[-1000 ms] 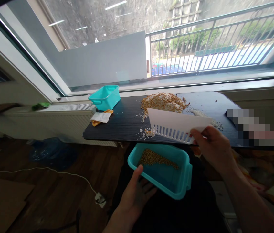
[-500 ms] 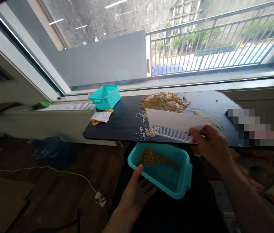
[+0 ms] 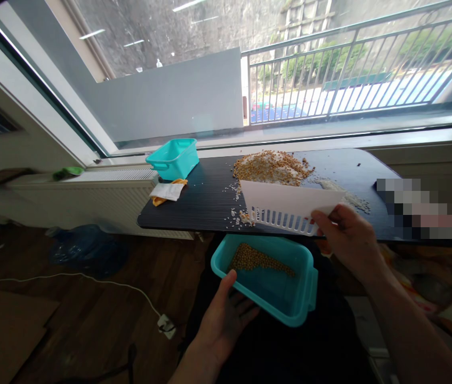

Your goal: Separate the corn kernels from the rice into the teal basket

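My left hand (image 3: 226,314) grips the near-left rim of a turquoise plastic bin (image 3: 276,308), thumb over the edge and fingers beneath. Soybeans (image 3: 258,260) lie along the bin's far side. Pinched in my right hand (image 3: 348,234) is the right end of a white slotted sheet (image 3: 285,197), a flat card-like piece with a row of slots along its lower edge. The sheet is tilted over the table's front edge, above the bin. Just behind it rises a heap of mixed soybeans and white rice (image 3: 269,166). A few grains (image 3: 244,217) lie by the sheet's left end.
The dark table (image 3: 194,210) stands against a window. A second turquoise bin (image 3: 178,160) is at its left end, beside a folded white and yellow cloth (image 3: 168,192). A patch of rice (image 3: 348,197) lies to the right. A power strip (image 3: 166,325) is on the floor.
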`<action>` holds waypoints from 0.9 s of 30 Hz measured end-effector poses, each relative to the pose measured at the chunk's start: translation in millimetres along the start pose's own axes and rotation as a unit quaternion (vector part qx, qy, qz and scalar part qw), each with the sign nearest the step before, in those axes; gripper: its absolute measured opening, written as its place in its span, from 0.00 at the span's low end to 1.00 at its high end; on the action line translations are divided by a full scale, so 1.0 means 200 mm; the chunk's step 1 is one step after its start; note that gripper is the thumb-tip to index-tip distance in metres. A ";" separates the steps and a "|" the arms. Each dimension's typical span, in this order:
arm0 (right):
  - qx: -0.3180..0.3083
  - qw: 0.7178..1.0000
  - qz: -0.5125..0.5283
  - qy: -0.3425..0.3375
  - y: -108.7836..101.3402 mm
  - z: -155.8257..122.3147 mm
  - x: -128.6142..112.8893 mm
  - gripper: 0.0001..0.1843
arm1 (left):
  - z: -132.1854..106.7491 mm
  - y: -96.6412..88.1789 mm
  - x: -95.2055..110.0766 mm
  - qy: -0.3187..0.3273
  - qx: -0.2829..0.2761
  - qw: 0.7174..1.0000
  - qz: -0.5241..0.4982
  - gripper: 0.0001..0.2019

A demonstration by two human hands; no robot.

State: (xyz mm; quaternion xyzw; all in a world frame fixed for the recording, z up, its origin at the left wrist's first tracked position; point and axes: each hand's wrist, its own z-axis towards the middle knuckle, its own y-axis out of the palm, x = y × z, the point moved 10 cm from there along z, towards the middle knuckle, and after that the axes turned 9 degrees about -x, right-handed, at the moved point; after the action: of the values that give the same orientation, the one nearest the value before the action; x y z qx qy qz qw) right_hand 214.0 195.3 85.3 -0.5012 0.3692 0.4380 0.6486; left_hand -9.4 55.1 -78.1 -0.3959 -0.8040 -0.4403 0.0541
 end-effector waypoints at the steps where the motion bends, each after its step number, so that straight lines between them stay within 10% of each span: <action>1: -0.004 1.000 0.002 -0.001 0.01 0.00 0.00 0.09 | 0.00 0.00 0.00 -0.001 0.000 1.000 -0.001 0.31; 18: -0.053 0.998 0.028 0.011 0.06 -0.04 -0.02 0.10 | 0.01 -0.01 0.01 0.003 0.005 1.000 0.007 0.30; 27: 0.046 0.998 -0.023 -0.028 -0.06 0.04 0.01 0.09 | 0.01 -0.01 -0.01 -0.002 0.008 1.000 -0.002 0.30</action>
State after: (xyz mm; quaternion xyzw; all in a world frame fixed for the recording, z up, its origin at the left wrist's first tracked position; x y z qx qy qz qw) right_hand 226.4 202.9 89.7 -0.4666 0.3591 0.4197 0.6907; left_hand -9.9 54.7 -81.1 -0.3947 -0.8086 -0.4328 0.0548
